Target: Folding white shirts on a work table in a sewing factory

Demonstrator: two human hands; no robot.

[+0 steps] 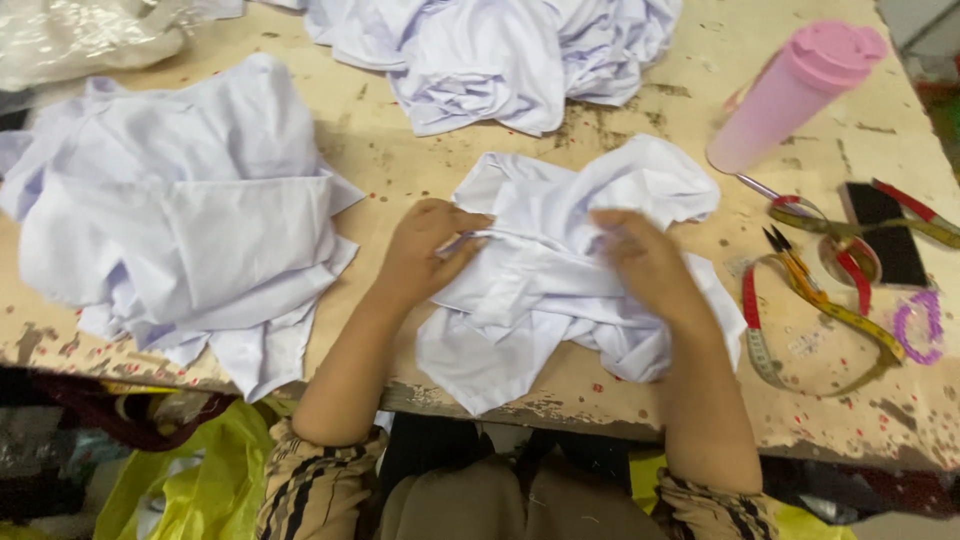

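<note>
Hands meet on a crumpled white cotton garment (560, 270) lying at the near middle of the worn, paint-flecked wooden table (400, 170). The left hand (425, 250) has its fingers curled shut on a fold at the garment's left edge, thumb on top, pinching the cloth. The right hand (650, 265) lies over the bunched middle with fingers bent into the fabric; it seems to grasp a gather, though how tightly cannot be told, since the picture is blurred there. To handle the cloth well, I judge that the left pinch should stay firm while the right draws the fabric flat, so that seams come into view without the hem slipping off the near table edge, where a corner already hangs over.

To the left lies a larger heap of pale white folded garments (180, 220), well apart from the hands. At the far middle sits another loose pile of white cloth (490, 50). To the right stands a tilted pink plastic tumbler with a lid (790, 95). Near it lie a yellow measuring tape (835, 310), small thread snips with orange handles (790, 258), a flat black rectangular object (885, 240) and a purple coiled band (920, 325). Below the table a yellow plastic bag (190, 480) shows at the near left.
</note>
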